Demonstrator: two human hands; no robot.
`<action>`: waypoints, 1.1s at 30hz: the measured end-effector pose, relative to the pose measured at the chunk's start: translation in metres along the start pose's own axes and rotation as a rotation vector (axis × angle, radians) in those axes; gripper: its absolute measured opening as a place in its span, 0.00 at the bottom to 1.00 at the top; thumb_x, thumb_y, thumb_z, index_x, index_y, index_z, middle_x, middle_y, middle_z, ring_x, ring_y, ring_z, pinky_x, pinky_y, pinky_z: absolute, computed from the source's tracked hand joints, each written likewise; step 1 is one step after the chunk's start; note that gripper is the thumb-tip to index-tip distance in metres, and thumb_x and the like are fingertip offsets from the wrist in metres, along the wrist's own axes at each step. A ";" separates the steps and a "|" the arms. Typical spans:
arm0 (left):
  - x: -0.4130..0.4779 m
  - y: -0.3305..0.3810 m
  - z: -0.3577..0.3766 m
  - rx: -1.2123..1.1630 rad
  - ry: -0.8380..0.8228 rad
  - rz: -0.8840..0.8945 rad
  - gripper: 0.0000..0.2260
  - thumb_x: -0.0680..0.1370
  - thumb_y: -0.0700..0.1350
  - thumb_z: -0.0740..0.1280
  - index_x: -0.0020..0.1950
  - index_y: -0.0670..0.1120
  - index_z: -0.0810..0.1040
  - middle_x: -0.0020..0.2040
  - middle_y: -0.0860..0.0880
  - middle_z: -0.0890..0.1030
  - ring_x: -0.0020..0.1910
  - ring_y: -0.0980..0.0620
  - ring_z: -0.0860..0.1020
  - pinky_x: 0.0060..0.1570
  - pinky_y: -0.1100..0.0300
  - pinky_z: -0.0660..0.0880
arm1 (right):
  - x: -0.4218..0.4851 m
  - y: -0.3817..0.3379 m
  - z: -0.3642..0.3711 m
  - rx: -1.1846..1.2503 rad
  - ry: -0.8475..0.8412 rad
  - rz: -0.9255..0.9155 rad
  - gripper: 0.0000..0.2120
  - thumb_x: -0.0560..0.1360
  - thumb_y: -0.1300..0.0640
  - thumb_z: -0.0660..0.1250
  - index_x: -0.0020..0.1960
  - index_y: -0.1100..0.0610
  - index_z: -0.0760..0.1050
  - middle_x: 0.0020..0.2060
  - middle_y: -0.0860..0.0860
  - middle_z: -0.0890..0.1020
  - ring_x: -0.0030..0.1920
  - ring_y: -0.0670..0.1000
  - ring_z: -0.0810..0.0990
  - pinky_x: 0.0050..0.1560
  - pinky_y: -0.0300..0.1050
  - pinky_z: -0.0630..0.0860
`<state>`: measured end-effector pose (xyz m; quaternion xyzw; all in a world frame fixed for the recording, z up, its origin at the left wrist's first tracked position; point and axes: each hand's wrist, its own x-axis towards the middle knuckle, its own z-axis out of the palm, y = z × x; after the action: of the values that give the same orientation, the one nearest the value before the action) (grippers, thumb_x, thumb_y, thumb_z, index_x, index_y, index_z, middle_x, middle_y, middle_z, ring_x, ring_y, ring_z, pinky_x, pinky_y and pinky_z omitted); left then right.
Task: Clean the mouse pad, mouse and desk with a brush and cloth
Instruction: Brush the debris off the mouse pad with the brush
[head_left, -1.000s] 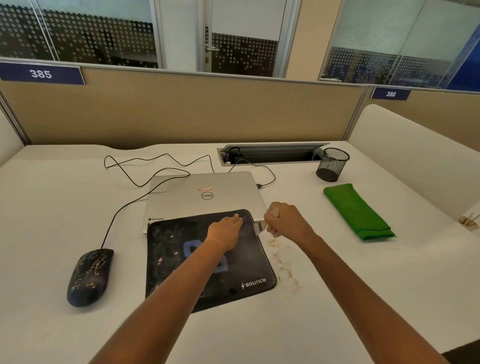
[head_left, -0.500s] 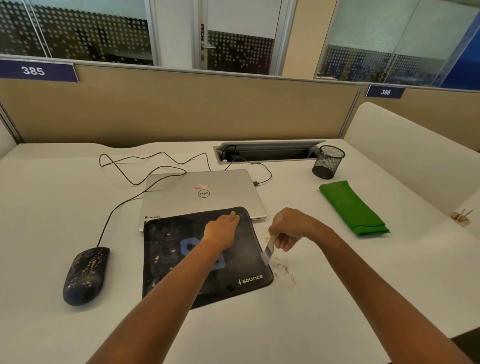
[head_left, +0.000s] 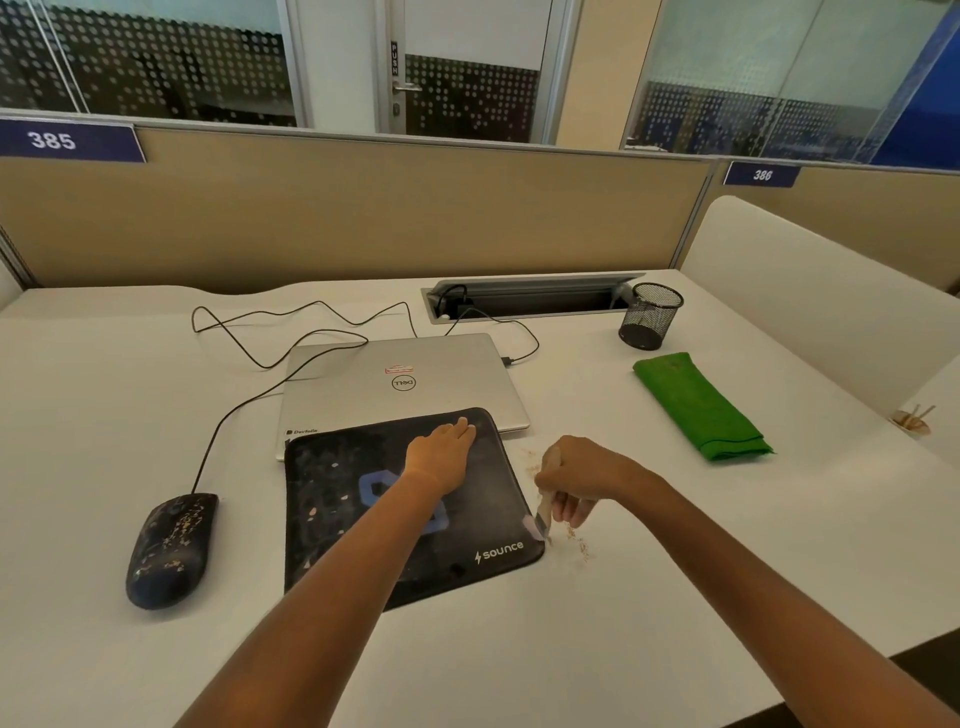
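L hand (head_left: 441, 457) flat, fingers straight, pressing the far part of the black mouse pad (head_left: 332, 467), which overlaps the closed laptop (head_left: 400, 379) at its near edge. R hand (head_left: 576, 478) grips a small brush (head_left: 543, 514), bristles at pad's right edge, crumbs (head_left: 579, 543) on the white desk (head_left: 104, 415) just beside. Speckled mouse (head_left: 171, 548) left of pad; folded green cloth (head_left: 698, 405) far right.

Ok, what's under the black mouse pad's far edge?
The closed silver laptop: the black mouse pad overlaps its near edge. How far the laptop reaches underneath is covered.
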<state>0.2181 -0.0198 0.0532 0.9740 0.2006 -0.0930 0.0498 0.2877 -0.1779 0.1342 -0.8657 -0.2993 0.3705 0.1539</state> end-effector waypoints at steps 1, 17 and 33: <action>0.000 0.000 0.000 0.004 0.002 0.001 0.29 0.80 0.39 0.59 0.78 0.47 0.49 0.79 0.49 0.48 0.77 0.47 0.54 0.70 0.50 0.63 | -0.003 0.000 -0.002 -0.001 -0.008 0.002 0.11 0.76 0.65 0.56 0.43 0.68 0.77 0.29 0.57 0.77 0.28 0.52 0.76 0.33 0.41 0.78; 0.000 -0.001 0.000 0.020 -0.003 0.011 0.29 0.80 0.39 0.58 0.78 0.47 0.48 0.79 0.49 0.48 0.77 0.47 0.53 0.71 0.50 0.63 | -0.019 0.009 0.015 0.044 0.017 0.003 0.12 0.75 0.65 0.55 0.37 0.65 0.75 0.29 0.57 0.76 0.28 0.52 0.75 0.32 0.39 0.77; 0.002 -0.003 0.006 0.012 -0.041 0.012 0.29 0.81 0.38 0.56 0.78 0.46 0.44 0.79 0.48 0.43 0.78 0.49 0.47 0.74 0.50 0.57 | -0.021 0.029 0.014 0.070 0.183 -0.114 0.17 0.76 0.63 0.58 0.29 0.58 0.71 0.26 0.53 0.77 0.26 0.49 0.75 0.26 0.33 0.74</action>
<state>0.2176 -0.0172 0.0473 0.9733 0.1931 -0.1139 0.0486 0.2774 -0.2129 0.1223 -0.8716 -0.3197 0.2906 0.2317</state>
